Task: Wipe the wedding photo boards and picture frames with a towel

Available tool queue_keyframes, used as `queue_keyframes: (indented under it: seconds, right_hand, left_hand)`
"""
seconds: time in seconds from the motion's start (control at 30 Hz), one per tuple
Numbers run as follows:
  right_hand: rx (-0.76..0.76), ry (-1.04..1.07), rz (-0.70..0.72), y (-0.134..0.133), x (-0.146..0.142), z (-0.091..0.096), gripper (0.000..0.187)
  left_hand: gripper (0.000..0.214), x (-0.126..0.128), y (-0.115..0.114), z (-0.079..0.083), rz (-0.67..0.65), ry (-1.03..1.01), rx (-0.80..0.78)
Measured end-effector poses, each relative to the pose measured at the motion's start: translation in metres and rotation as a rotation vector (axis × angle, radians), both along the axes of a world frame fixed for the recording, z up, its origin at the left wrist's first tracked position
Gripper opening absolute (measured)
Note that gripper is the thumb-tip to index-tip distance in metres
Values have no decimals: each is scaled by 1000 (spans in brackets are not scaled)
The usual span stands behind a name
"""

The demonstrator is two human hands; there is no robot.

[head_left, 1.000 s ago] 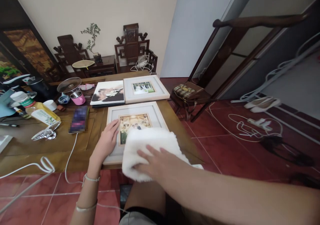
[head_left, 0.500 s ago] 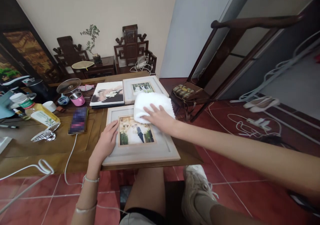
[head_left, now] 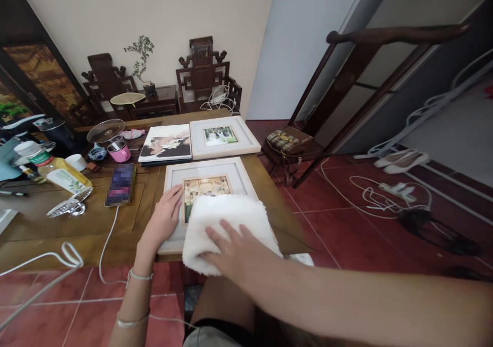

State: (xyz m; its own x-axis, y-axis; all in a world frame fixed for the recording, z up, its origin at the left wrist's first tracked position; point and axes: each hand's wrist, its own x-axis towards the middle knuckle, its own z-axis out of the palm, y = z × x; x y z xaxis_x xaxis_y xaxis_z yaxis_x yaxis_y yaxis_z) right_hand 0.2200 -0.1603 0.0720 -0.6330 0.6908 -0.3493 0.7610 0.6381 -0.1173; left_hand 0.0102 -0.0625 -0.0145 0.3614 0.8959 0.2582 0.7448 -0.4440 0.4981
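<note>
A light-wood picture frame (head_left: 246,170) lies face up at the table's front edge, a wedding photo (head_left: 207,187) in its middle. On its left side rests my left hand (head_left: 166,214), fingers stretched out flat against the rim and inner border. My right hand (head_left: 234,252) presses a fluffy white cloth (head_left: 231,211) onto the lower right of that frame. Its fingers are spread over the cloth, with the thumb at the folded near edge. The cloth covers most of the photo's lower part and hangs slightly past the table edge.
A second framed photo (head_left: 225,126) and a stack of photo panels (head_left: 165,144) lie behind. To the left are a phone (head_left: 120,184) on a cable, a clear hair claw (head_left: 71,206), an oil bottle (head_left: 57,170) and a pink mug (head_left: 119,152). A wooden chair (head_left: 346,80) holding a bag stands right.
My right hand has drawn the white cloth from the frame's upper right corner down toward me, uncovering the second framed photo behind. My left hand has stayed in place.
</note>
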Motion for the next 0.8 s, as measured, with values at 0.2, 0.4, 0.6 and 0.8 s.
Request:
queue_keyframes:
  seconds: [0.2, 0.4, 0.6, 0.8]
  right_hand:
    - [288, -56, 18, 73, 38, -22, 73]
    - [439, -112, -24, 134, 67, -28, 79]
    - [275, -195, -124, 84, 36, -9, 74]
    - [-101, -70, 9, 7, 5, 37, 86]
  left_hand:
    - [45, -2, 1, -2, -22, 5, 18]
    - [44, -1, 0, 0, -9, 8, 5]
    - [44, 0, 0, 0, -7, 4, 4]
    - [44, 0, -2, -1, 12, 4, -5]
